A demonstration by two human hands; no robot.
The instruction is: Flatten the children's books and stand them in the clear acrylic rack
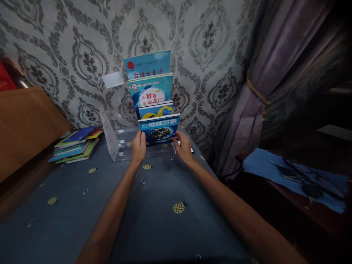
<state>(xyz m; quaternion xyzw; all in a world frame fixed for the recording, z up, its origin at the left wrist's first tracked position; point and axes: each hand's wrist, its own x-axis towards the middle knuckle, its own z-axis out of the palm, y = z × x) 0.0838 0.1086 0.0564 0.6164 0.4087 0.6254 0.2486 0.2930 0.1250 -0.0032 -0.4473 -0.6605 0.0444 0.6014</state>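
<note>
"Blue Earth-cover book (159,131): released?"
"No, held between left hand (139,147) and right hand (183,148), at clear acrylic rack (109,137) near blue printed cloth (143,220)'s far edge. Three bluish books (151,87) are racked, multicoloured book pile (78,145) left."

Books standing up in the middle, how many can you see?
4, one behind another: the front book between the left hand and right hand, then the blue-yellow book, the third book and the back book. More may be hidden.
</note>
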